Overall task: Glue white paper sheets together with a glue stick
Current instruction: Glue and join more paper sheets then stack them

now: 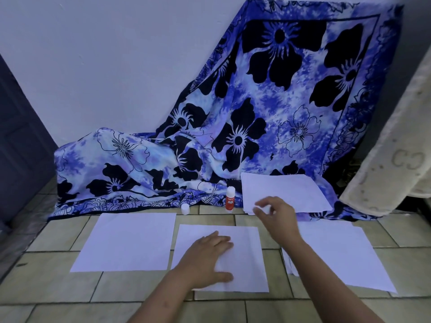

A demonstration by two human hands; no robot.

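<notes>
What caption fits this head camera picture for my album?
The left hand rests flat on the middle sheet while the right hand hovers at the paper stack.

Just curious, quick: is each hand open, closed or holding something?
Left hand: open, pressing flat on the middle white paper sheet.
Right hand: curled at a corner of the white paper stack; blurred, cannot tell.

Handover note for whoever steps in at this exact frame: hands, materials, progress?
Left hand flat on the middle sheet. Right hand open at the near corner of the paper stack. Glue stick upright by the floral cloth, white cap apart on its left. Left sheet and right sheets lie on the tiles. Glued joints do not show; likely next: take a sheet, glue, press.
</notes>
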